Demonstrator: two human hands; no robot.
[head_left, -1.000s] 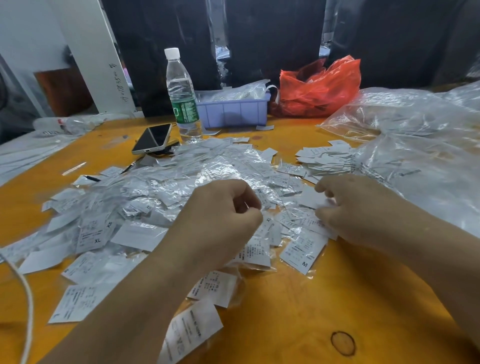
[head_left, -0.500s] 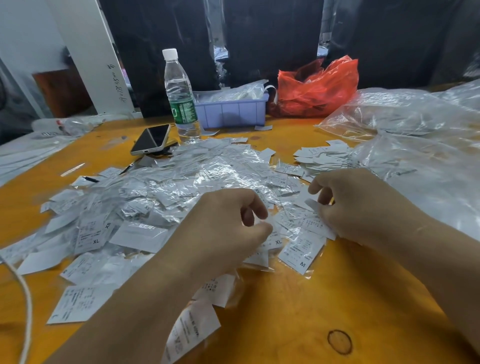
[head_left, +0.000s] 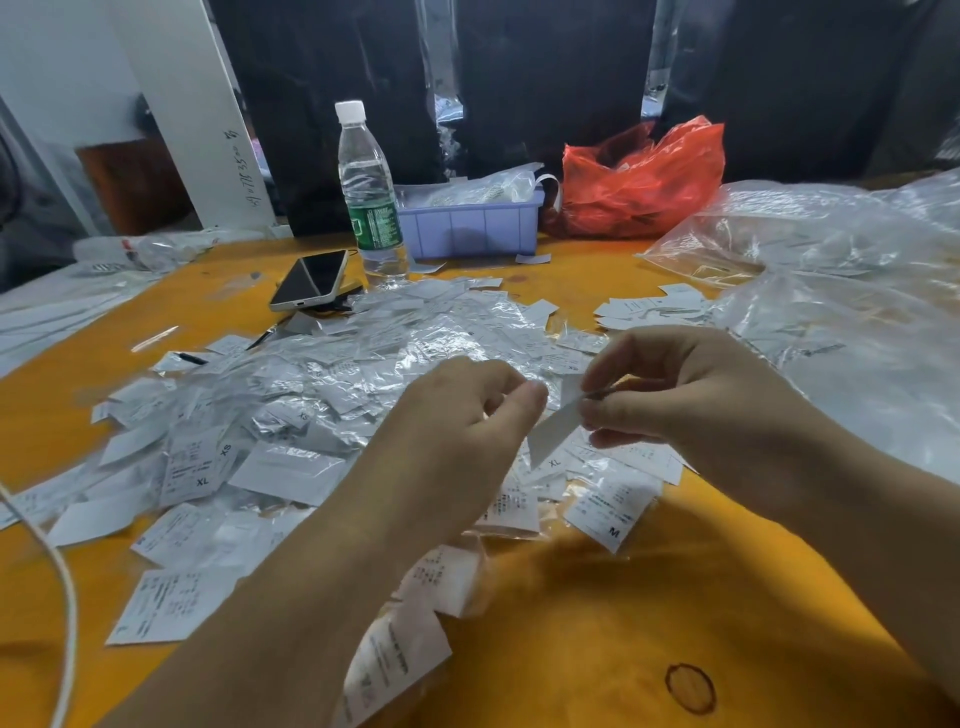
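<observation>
A heap of white size labels in small clear plastic sleeves (head_left: 322, 395) covers the middle of the orange table (head_left: 649, 623). My right hand (head_left: 691, 395) is raised above the heap and pinches one white label (head_left: 553, 434) between thumb and fingers. The label hangs down to the left. My left hand (head_left: 467, 426) is raised beside it with curled fingers, thumb against forefinger close to the label's edge. Whether it grips a clear sleeve or the label is hidden by blur.
A water bottle (head_left: 371, 197), a phone (head_left: 310, 280) and a lilac bin (head_left: 472, 223) stand behind the heap, with a red bag (head_left: 644, 176) further right. Large clear plastic bags (head_left: 841, 291) fill the right side. A small stack of labels (head_left: 649, 309) lies near them. A white cable (head_left: 62, 597) runs at the left.
Both hands have lifted off the heap. My right hand has brought up one white label, which now hangs between the two hands.
</observation>
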